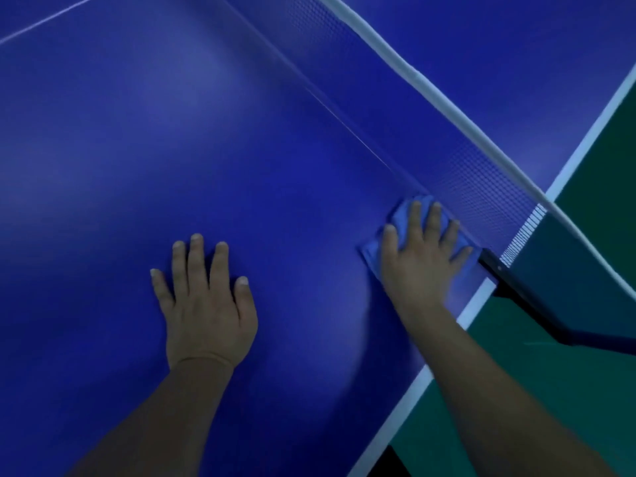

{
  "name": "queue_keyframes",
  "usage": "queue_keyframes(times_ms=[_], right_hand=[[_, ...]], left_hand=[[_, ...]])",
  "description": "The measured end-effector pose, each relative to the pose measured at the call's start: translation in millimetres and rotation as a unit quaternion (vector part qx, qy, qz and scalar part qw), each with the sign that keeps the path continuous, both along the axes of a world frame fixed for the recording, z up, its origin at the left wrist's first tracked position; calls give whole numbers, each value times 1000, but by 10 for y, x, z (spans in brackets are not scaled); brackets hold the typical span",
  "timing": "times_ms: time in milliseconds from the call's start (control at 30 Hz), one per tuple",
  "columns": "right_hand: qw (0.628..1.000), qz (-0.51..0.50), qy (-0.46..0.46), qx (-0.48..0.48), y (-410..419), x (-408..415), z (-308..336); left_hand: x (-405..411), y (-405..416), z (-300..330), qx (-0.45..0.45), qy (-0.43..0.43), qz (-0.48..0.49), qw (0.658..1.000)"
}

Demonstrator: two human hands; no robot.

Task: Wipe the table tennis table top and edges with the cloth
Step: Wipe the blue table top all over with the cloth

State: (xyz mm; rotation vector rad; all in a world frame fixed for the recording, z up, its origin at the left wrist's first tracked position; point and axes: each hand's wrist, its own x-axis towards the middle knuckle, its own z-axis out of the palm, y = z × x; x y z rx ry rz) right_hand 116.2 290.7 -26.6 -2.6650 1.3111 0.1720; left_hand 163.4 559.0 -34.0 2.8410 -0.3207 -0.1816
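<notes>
The table tennis tabletop [144,149] is a smooth, deep blue surface with a soft sheen, a thin white line crossing its far left corner and a white stripe along its right edge. The cloth [373,251] is a small, lighter blue rag, crumpled and flattened on the surface close to that right edge, just beside the foot of the net. Most of it is covered; its folds show at the left and upper sides.
</notes>
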Motion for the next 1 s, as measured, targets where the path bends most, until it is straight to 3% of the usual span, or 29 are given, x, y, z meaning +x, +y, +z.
queue_keyframes(times_ms=[33,100,167,200,267,367,467,533,667,733,1000], right_hand=[[1000,8,-12,-15,182,172,-13],[988,145,-39,-22,652,451,-52],[937,347,-50,10,993,473,-81],[915,399,-61,6,975,398,-104],[930,360,-77,-15,634,125,-119],[985,169,-18,-20,-62,-553,-115],[999,47,-6,-15,-141,-896,-36],[998,54,4,-8,58,-702,-19],[956,292,-29,8,443,1,-22],[943,329,-46,6,391,156,-60],[995,45,-87,-34,-357,-1032,-45]], left_hand=[[0,2,6,1,-1,2,1000],[8,1,12,4,-1,6,1000],[6,-11,19,8,-6,7,1000],[3,-11,19,11,-7,7,1000],[1,-4,10,9,-5,7,1000],[-6,-7,2,3,-9,9,1000],[-4,0,2,4,-16,7,1000],[-10,-1,9,-2,-14,8,1000],[-3,-13,8,-4,-10,11,1000],[-2,-18,-4,-6,-12,9,1000],[-8,-32,28,-3,-13,8,1000]])
